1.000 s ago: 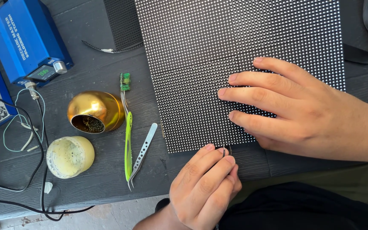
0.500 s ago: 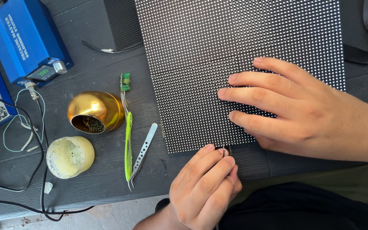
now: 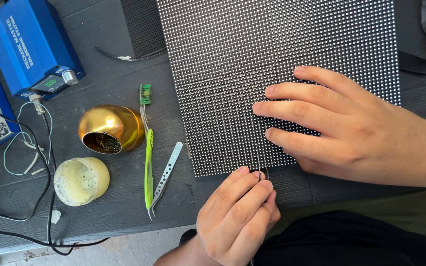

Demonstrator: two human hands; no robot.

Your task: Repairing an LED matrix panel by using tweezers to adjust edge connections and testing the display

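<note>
A black LED dot-matrix panel [image 3: 252, 64] lies flat on the dark wooden table [image 3: 124, 207]. My right hand [image 3: 351, 133] rests palm down on the panel's lower right part, fingers spread and pointing left, holding nothing. My left hand [image 3: 237, 216] comes up from the bottom with its fingers curled together. It pinches a thin dark tool [image 3: 263, 173] whose tip touches the panel's near edge. Most of the tool is hidden inside the fingers, so its kind is unclear.
Left of the panel lie a green toothbrush [image 3: 148, 157] and metal tweezers [image 3: 166, 175]. A tipped gold cup [image 3: 109, 129], a yellowish round jar [image 3: 81, 180], a blue soldering station [image 3: 30, 44] and loose cables [image 3: 23, 148] sit further left. A dark module [image 3: 141, 27] lies behind.
</note>
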